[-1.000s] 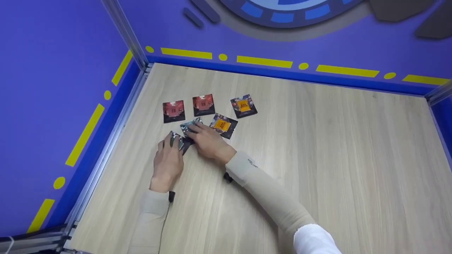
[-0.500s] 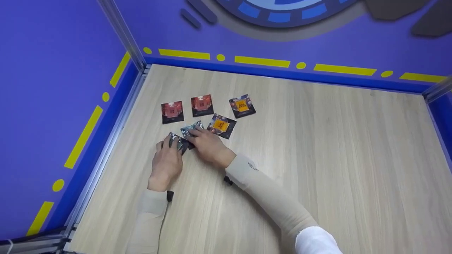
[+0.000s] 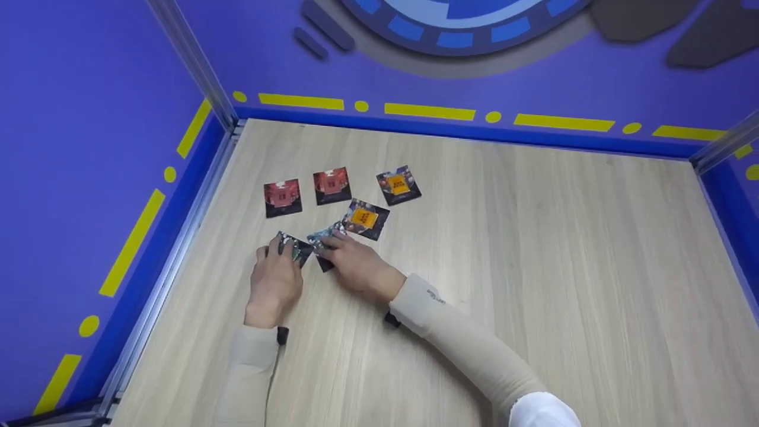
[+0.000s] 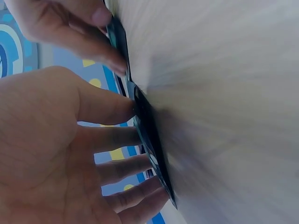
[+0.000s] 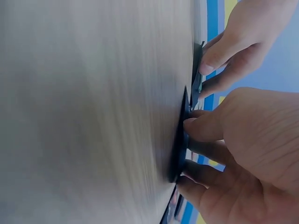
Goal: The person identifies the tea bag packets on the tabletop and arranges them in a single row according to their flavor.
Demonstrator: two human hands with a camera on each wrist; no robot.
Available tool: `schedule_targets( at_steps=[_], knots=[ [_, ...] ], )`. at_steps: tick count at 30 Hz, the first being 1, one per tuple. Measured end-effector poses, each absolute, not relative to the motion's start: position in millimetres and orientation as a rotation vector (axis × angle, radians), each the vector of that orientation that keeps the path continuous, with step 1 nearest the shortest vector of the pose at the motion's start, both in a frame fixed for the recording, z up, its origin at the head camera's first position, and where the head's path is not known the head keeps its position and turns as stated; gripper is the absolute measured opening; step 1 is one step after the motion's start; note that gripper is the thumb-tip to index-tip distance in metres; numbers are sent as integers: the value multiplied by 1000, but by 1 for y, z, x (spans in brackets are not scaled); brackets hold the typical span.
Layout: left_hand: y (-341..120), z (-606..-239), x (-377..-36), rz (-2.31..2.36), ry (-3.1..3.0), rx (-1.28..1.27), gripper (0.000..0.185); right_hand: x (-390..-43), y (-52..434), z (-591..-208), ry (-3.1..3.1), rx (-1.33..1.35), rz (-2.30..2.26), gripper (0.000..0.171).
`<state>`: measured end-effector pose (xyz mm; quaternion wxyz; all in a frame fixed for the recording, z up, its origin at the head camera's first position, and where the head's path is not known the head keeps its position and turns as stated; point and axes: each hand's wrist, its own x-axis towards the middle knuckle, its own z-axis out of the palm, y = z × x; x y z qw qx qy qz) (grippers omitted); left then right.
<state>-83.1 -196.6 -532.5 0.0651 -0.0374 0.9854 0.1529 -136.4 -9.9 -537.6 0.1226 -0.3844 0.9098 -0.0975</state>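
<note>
- Left hand (image 3: 276, 281) (fingers pretty straight): no real grip, tips just resting on the left teal card (image 3: 304, 251), left of frame center
- Right hand (image 3: 354, 261) has its grip on the right teal card (image 3: 316, 238), thumb and fingers pinching it, just beside the other
- Red cards (image 3: 332, 186) and orange cards (image 3: 399, 185) lie above on the table (image 3: 533, 267), upper left to upper middle

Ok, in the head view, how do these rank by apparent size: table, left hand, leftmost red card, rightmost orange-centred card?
Largest to smallest:
1. Table
2. Left hand
3. Leftmost red card and rightmost orange-centred card: too alike to rank.
</note>
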Motion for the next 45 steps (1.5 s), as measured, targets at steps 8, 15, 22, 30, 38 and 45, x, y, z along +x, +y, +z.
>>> schedule_targets(
  at_steps=[8,15,22,30,38,45],
  knots=[
    [-199,-532,-82,481,2959,-134,53,-122,10,-538,2645,-1147,-319,52],
    [-199,-533,-83,496,2954,-140,53,-116,35,-537,2621,-1143,-338,60],
    [-196,-530,-83,503,2980,-108,53,-109,66,-538,2668,-1202,-362,56],
    [-193,-531,-85,454,3009,-95,52,-101,100,-538,2718,-1148,-407,50],
    [-194,-530,-85,493,2996,-115,51,-98,137,-537,2762,-1015,-460,39],
    [-192,-531,-83,509,3004,-142,50,-102,178,-541,2854,-945,-537,37]
  ],
)
